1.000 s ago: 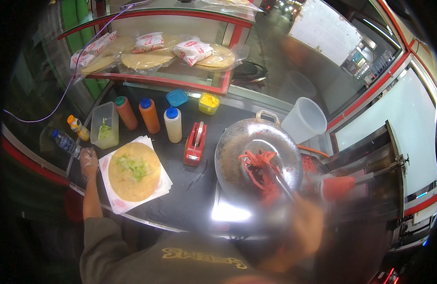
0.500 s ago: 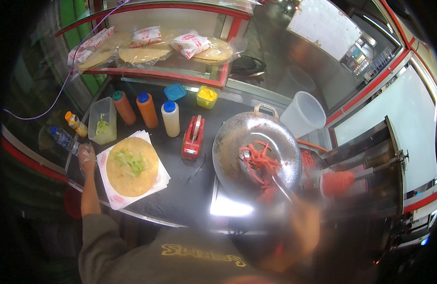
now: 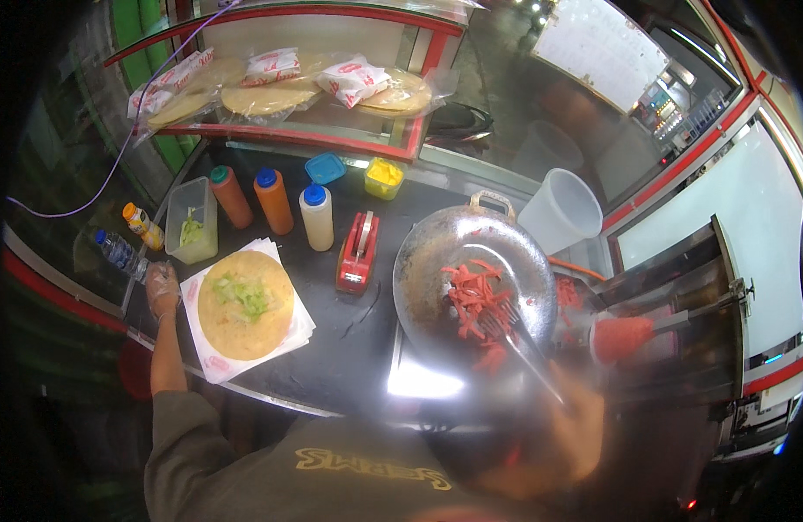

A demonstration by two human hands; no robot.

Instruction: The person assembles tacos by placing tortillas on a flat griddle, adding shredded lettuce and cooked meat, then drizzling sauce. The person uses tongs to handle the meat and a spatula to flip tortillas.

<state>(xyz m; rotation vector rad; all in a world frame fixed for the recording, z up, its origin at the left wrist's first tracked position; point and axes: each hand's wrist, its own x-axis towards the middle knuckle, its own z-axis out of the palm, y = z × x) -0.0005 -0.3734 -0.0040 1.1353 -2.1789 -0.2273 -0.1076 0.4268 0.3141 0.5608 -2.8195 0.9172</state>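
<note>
My left hand [image 3: 163, 290], in a clear plastic glove, rests on the counter's left edge with its fingers loosely extended and nothing in them. A clear water bottle [image 3: 121, 255] lies close to its fingertips. Just right of that hand, a round flatbread [image 3: 245, 326] topped with shredded lettuce [image 3: 243, 297] lies on a stack of printed white paper [image 3: 219, 367]. Motion blurs my right hand [image 3: 580, 426], which grips a pair of metal tongs [image 3: 532, 361]. Their fork-like tips touch red meat strips [image 3: 476, 296] on the domed metal pan [image 3: 428, 261].
Behind the flatbread stand a lettuce tub [image 3: 193, 244], a red sauce bottle [image 3: 231, 200], an orange one [image 3: 273, 204] and a white one [image 3: 317, 222]. A red tape dispenser [image 3: 357, 257] sits left of the pan. A white bucket [image 3: 562, 209] stands behind its right side.
The tongs have shifted slightly right, and their forked tips now show among the meat strips, which are gathered more closely. My left hand has stayed in place.
</note>
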